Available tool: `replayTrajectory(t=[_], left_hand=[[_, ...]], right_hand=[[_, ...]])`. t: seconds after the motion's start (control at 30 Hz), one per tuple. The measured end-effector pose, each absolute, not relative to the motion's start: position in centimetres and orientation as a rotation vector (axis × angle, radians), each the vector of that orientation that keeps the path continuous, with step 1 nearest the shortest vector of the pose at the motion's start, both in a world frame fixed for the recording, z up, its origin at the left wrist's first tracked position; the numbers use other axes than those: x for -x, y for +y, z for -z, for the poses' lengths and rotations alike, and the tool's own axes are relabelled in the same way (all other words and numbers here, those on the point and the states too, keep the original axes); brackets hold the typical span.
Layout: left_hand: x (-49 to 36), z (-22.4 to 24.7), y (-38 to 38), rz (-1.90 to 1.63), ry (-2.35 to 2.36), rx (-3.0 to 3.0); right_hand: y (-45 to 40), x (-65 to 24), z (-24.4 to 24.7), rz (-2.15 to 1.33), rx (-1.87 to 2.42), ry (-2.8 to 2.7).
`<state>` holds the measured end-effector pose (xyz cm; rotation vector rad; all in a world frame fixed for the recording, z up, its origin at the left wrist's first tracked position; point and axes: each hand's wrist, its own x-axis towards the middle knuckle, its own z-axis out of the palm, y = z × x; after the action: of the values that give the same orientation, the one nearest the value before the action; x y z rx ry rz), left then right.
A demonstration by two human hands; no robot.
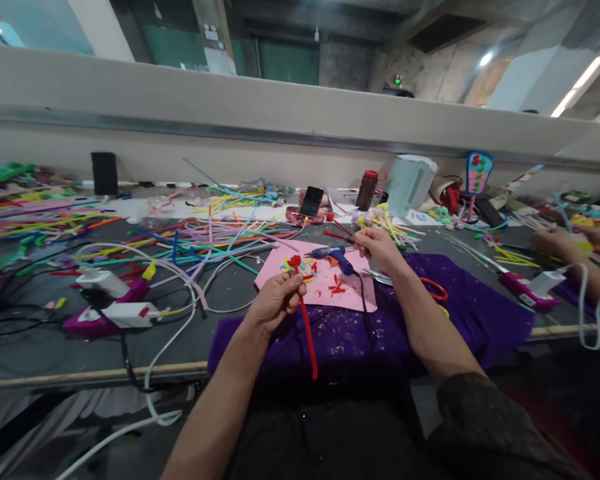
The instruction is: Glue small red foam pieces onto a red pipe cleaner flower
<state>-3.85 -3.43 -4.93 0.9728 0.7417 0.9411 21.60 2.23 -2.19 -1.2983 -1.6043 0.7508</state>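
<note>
My left hand point(280, 293) pinches a red pipe cleaner point(309, 340), whose long end hangs below the fingers. A small red curled tuft point(295, 262) shows just above the fingertips; I cannot tell whether it joins the hanging piece. Raised at the right, my right hand point(377, 248) has its fingertips closed on a thin red pipe cleaner point(337, 235) that points left. Between the hands a blue glue gun point(336, 257) lies on a pink sheet point(280, 257). Short red pipe cleaner pieces point(337, 287) are scattered there. Scissors point(434, 289) rest partly beneath my right forearm.
A purple cloth point(480, 300) lies under the sheet. Many long pipe cleaners point(220, 233) spread to the left, near power strips point(93, 319) and cables. A phone point(311, 201), brown bottle point(367, 191) and pale jug point(411, 183) stand behind. Another person's hands point(560, 245) work at right.
</note>
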Motion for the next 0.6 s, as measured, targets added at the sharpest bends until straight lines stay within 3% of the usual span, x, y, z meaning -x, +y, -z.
replayTrajectory(t=[0.17, 0.4, 0.6], left_hand=[[3.7, 4.9, -3.6, -0.960, 0.760, -0.999], [3.6, 5.0, -3.6, -0.982, 0.756, -0.997], [3.9, 5.5, -3.1, -1.045, 0.715, -0.876]], right_hand=[[3.2, -21.0, 4.0, -0.324, 1.753, -1.896], [4.6, -19.1, 5.5, -0.335, 1.945, -1.941], [4.7, -20.0, 5.6, -0.511, 1.833, -1.920]])
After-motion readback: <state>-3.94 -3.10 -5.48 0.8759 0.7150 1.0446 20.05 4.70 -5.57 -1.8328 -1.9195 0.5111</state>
